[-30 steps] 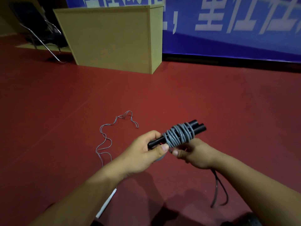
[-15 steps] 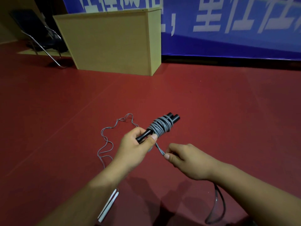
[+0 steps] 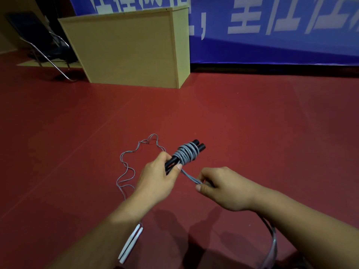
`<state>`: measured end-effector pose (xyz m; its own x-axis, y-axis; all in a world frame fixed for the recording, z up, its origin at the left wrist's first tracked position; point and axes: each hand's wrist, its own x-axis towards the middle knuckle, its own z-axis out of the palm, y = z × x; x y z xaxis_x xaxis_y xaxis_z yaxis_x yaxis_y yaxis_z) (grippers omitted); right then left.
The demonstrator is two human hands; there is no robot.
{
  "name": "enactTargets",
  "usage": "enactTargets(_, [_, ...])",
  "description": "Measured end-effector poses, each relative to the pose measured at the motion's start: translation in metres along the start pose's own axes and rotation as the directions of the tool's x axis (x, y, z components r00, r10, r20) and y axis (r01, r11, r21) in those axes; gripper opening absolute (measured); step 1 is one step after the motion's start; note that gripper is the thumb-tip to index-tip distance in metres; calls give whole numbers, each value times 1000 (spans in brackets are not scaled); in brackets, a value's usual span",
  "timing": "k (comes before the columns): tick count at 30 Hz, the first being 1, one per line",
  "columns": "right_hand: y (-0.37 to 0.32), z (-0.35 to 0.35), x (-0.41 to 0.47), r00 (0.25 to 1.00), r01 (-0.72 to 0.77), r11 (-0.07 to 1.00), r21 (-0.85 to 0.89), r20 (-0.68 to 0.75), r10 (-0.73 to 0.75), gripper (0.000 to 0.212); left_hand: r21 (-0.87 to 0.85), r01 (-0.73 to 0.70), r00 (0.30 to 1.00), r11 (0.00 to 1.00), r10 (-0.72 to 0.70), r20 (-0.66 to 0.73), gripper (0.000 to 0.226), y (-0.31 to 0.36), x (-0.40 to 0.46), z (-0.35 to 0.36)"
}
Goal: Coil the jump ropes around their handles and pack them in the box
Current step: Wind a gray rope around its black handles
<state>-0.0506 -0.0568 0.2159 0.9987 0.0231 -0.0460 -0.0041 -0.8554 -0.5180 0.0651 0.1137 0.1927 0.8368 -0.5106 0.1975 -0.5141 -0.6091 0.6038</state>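
**A:** What do you see closest to you?

**B:** Lowest in my view, two white handles (image 3: 130,243) of a second jump rope lie side by side on the red floor (image 3: 252,123), partly under my left forearm. Its thin grey cord (image 3: 124,167) snakes away from them, loose. At my right, a slack loop of rope (image 3: 273,241) hangs under the right arm.

**A:** And the hands?

**B:** My right hand (image 3: 225,188) has the fingers curled and pinches the grey rope (image 3: 189,176) just beside the bundle, pulled tight. My left hand (image 3: 157,179) is wrapped around the pair of black handles (image 3: 198,145), thumb pressing near the last turn. The coil (image 3: 185,153) sits around the handles, toward their far ends.

**A:** What can go wrong?

**B:** I think the turns can slide off the free ends, because they are close to there. If the right hand lets the tension go, the coil may loosen. Also the hanging loop could catch on my arm.

**A:** Where is the box?

**B:** Far behind stands a beige wooden cabinet (image 3: 128,49), a folding chair (image 3: 40,41) at its left, and a blue banner (image 3: 272,26). I cannot tell if any of this is the packing box.
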Motion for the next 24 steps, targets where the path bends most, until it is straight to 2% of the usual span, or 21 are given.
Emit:
enactTargets(7, [4, -1, 0, 998, -60, 997, -48, 18, 61, 36, 104, -60, 977, 993, 37, 210, 15, -9, 0, 5])
enactTargets(12, [3, -5, -1, 992, -109, 994, -8, 55, 110, 47, 156, -81, 973, 984, 44, 228, 17, -10, -2, 4])
enactTargets(15, [2, -4, -1, 986, -138, 989, 45, 96, 134, 38, 171, -64, 976, 983, 26, 216, 17, -11, -1, 3])
enactTargets(19, [1, -4, -4, 992, -90, 996, -12, 86, 90, 16, 253, -30, 985, 967, -15, 173, 18, -11, 1, 0])
enactTargets(21, [3, -3, -3, 997, -68, 997, -22, 28, 69, 15, 287, -36, 985, 957, -14, 172, 19, -12, 1, -1])
enactTargets(24, [7, -2, -1, 995, -56, 998, -40, -85, 53, 24, 306, -73, 983, 949, 17, 183, 20, -9, 0, -2])
